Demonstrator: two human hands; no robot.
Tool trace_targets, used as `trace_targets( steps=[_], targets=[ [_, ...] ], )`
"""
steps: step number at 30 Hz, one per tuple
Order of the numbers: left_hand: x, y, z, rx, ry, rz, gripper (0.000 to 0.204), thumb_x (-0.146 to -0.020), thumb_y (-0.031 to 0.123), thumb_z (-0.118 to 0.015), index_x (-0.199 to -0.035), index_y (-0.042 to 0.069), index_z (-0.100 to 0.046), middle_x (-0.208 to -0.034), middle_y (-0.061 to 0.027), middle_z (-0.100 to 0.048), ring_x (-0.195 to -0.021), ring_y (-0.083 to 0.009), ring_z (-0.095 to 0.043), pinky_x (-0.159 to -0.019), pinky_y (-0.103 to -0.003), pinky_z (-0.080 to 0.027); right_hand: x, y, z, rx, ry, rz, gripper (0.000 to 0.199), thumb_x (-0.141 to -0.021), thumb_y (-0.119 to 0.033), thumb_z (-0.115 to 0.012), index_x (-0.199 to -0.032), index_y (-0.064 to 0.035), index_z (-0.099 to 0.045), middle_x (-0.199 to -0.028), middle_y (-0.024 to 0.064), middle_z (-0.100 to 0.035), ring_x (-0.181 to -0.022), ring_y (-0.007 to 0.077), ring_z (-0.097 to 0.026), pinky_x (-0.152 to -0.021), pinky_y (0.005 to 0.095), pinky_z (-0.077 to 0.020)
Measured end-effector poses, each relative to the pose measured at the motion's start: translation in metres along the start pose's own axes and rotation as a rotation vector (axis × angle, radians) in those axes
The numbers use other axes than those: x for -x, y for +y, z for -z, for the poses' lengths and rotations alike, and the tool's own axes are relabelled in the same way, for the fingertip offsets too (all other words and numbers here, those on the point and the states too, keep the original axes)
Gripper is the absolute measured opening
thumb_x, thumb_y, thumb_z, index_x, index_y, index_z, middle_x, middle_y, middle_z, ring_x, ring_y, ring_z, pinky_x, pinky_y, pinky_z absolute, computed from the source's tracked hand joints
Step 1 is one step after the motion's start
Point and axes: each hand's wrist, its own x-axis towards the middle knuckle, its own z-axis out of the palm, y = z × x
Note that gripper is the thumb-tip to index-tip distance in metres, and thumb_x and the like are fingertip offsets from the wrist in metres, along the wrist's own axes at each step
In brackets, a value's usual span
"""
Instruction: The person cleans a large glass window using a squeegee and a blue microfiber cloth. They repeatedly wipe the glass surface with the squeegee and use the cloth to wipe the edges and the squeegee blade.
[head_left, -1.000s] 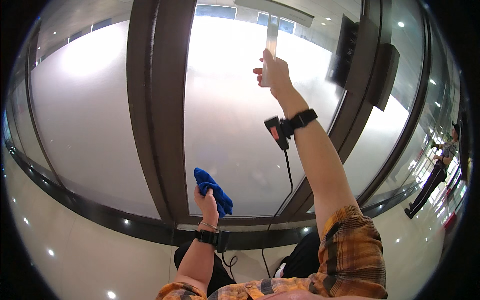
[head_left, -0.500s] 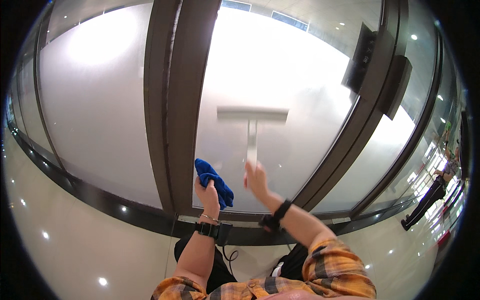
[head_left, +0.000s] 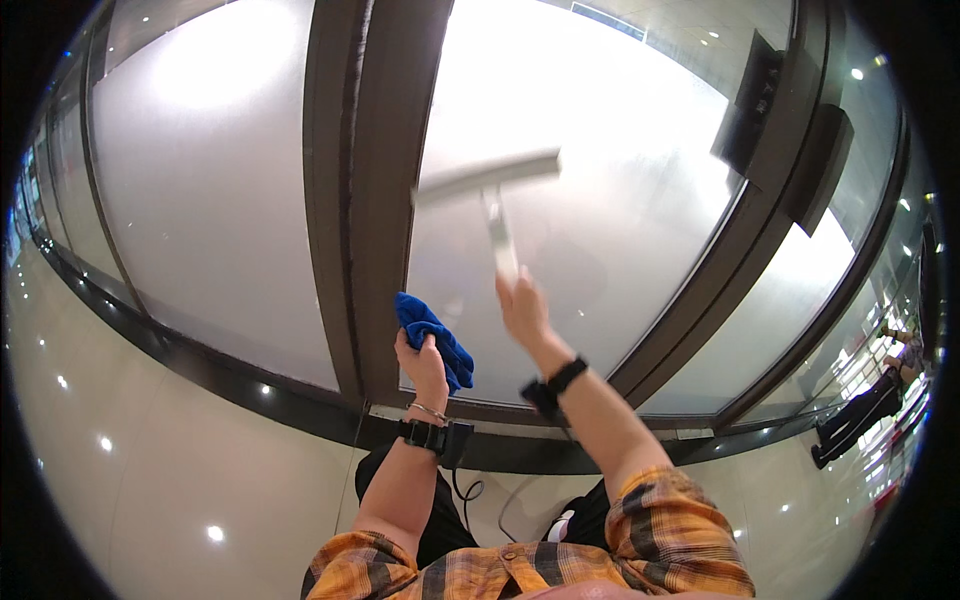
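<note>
My right hand (head_left: 522, 310) grips the handle of a window squeegee (head_left: 490, 185), whose pale blade lies across the frosted glass pane (head_left: 610, 230) above the hand, tilted slightly up to the right. My left hand (head_left: 422, 365) holds a crumpled blue cloth (head_left: 432, 335) low against the pane, beside the dark vertical frame post (head_left: 365, 200). Both wrists wear dark bands, and my sleeves are orange plaid.
A second frosted pane (head_left: 210, 190) stands left of the post. A dark sill (head_left: 300, 410) runs along the bottom of the glass above the glossy pale floor (head_left: 150, 450). Dark angled frames (head_left: 760, 260) stand to the right. A person (head_left: 860, 415) stands far right.
My right hand came down from high on the glass to low, dragging the squeegee down the pane, then shifted left. The left hand with the cloth stayed put.
</note>
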Motion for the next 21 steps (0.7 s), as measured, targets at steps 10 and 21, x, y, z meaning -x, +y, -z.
trace_targets(
  steps=[10, 21],
  targets=[
    [0.002, 0.006, 0.0, 0.079, 0.088, 0.106, 0.024, -0.086, 0.002, -0.057, -0.11, -0.004, -0.055, -0.101, -0.0072, -0.057, -0.088, -0.0162, -0.052, -0.081, -0.029, -0.044, 0.002, 0.013, 0.03, -0.211, 0.034, -0.101, 0.04, -0.095, -0.038, -0.051, -0.086, 0.0003, -0.052, -0.066, 0.0198, -0.059, -0.065, 0.0375, -0.061, -0.057, 0.0453, -0.0461],
    [0.009, 0.019, -0.002, 0.029, 0.078, 0.082, 0.024, -0.086, 0.001, -0.056, -0.11, -0.003, -0.056, -0.097, -0.0062, -0.058, -0.085, -0.0151, -0.053, -0.079, -0.029, -0.045, 0.115, 0.083, -0.034, 0.033, -0.037, -0.197, 0.036, -0.092, -0.037, -0.056, -0.094, -0.0019, -0.05, -0.076, 0.0264, -0.063, -0.076, 0.047, -0.061, -0.064, 0.0528, -0.0477]
  ],
)
